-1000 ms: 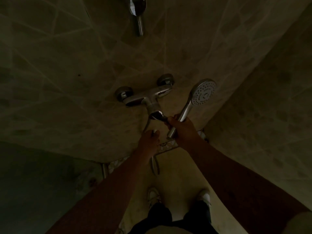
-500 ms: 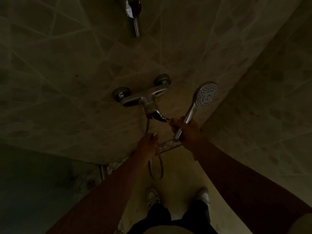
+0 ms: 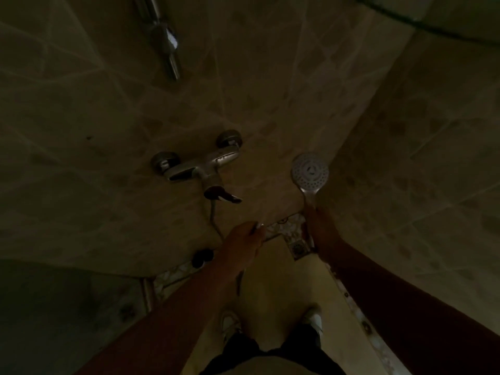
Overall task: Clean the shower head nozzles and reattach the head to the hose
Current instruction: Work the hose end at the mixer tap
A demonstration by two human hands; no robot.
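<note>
Gripping the handle of the shower head (image 3: 310, 171), the right hand (image 3: 320, 231) holds it upright near the corner where the two tiled walls (image 3: 270, 77) meet, fingers wrapped closed around the lower handle. The round spray face, dotted with nozzles, is turned toward the camera and sits to the right of the mixer tap (image 3: 201, 166), well apart from it. The left hand (image 3: 242, 243) is lower and nearer the middle, its fingers curled shut on the free end of the hose (image 3: 215, 217); a pale fitting shows at the fingertips. The hose runs down from under the tap's lever (image 3: 221, 194) to this hand, and it is not joined to the shower head: there is a clear gap between the two hands. Above, a chrome rail (image 3: 165, 39) is fixed to the wall, blurred in the dim light. A small dark object (image 3: 201, 257) lies at the foot of the wall beside the left wrist; what it is cannot be told. Below, both shoes (image 3: 230, 323) stand on the yellowish shower floor (image 3: 273, 280), edged by a patterned tile border (image 3: 293, 234).
</note>
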